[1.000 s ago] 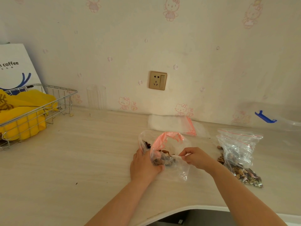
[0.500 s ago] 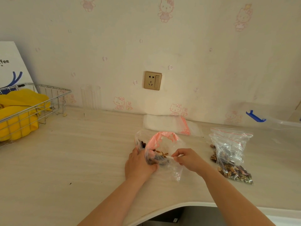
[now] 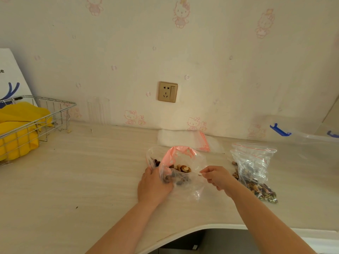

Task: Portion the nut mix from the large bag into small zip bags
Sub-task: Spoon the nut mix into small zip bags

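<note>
Since the frame half a second back, both hands and the bag between them sit in much the same place; the view has only drifted slightly, and the right hand's pinch point reads marginally lower on the bag's rim. The pale wood-grain countertop (image 3: pixel 91 171) carries everything. At far left stands a silver wire basket (image 3: pixel 45 114) holding folded yellow cloth (image 3: pixel 18 131), with a white paper bag with blue print (image 3: pixel 11 79) behind it. At right, a crumpled clear plastic bag of nut mix with a red zip line (image 3: pixel 255 167) lies on the counter, nuts pooled at its near end. A flat stack of empty clear zip bags (image 3: pixel 183 140) rests against the wall, just behind the work. At centre, a small clear zip bag with a pink-tinted mouth (image 3: pixel 183 162) stands open, nut mix (image 3: pixel 181 168) visible inside. The left hand (image 3: pixel 154 186) grips its left side, fingers curled around the plastic and nuts. The right hand (image 3: pixel 218 177) pinches the bag's right rim between thumb and fingertips.
</note>
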